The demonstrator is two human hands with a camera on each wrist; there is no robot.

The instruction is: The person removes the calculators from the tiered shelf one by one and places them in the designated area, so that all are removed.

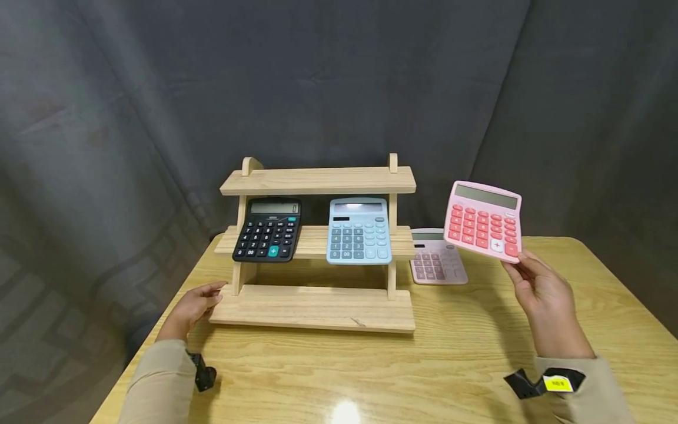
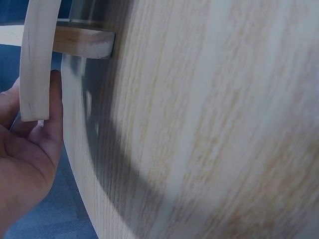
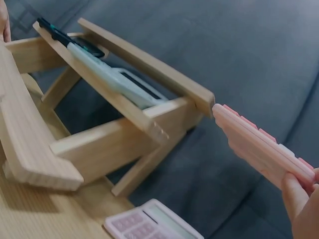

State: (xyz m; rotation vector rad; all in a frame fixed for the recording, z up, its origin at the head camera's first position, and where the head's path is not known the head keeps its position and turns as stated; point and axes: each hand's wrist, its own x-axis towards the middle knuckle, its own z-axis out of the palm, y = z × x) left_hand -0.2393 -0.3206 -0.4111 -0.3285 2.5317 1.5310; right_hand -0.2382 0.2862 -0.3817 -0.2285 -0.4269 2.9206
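My right hand [image 1: 545,297] pinches a pink calculator [image 1: 483,221] by its lower right corner, thumb beneath it in the right wrist view, and holds it up right of the wooden shelf [image 1: 312,306]. At the shelf's lower left end, my left hand [image 1: 193,306] grips the bottom board, thumb on one side and fingers on the other in the left wrist view. On the middle tier a black calculator [image 1: 267,229] leans at the left and a light blue calculator [image 1: 359,231] at the right. A pale pink calculator [image 1: 436,259] lies on the table, partly behind the held one.
The three-tier shelf stands on a wood-grain table [image 1: 296,377], its top board [image 1: 318,181] and bottom board bearing nothing. Behind hangs a dark grey curtain [image 1: 328,88]. Table surface extends to the right of the shelf and in front of it.
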